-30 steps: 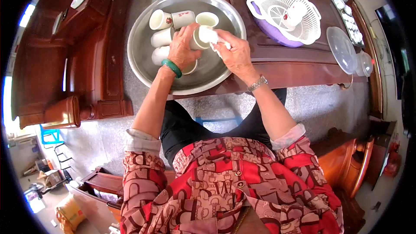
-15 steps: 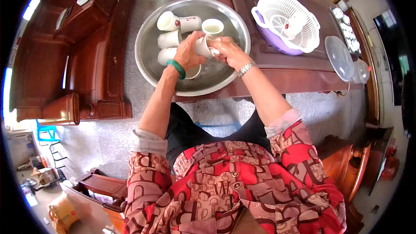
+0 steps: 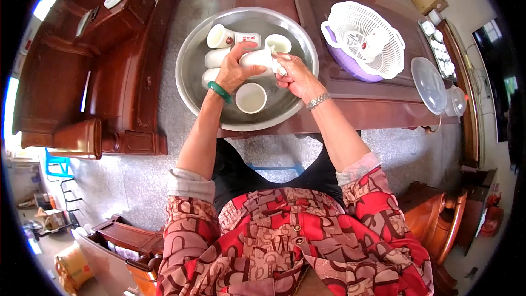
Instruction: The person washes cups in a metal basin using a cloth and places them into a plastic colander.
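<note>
Left hand (image 3: 233, 71) wraps a white cup (image 3: 256, 61), tilted sideways over the steel basin (image 3: 282, 96), mouth seemingly rightward, likely so the cloth reaches it; right hand (image 3: 298, 75) grips the bunched white cloth (image 3: 280, 69) at that end; basin overhangs the table's (image 3: 383, 105) left edge by the near corner, probably for easy reach; another cup (image 3: 251, 98) stands mouth-up inside, toward the table's near edge; others lie leftward.
</note>
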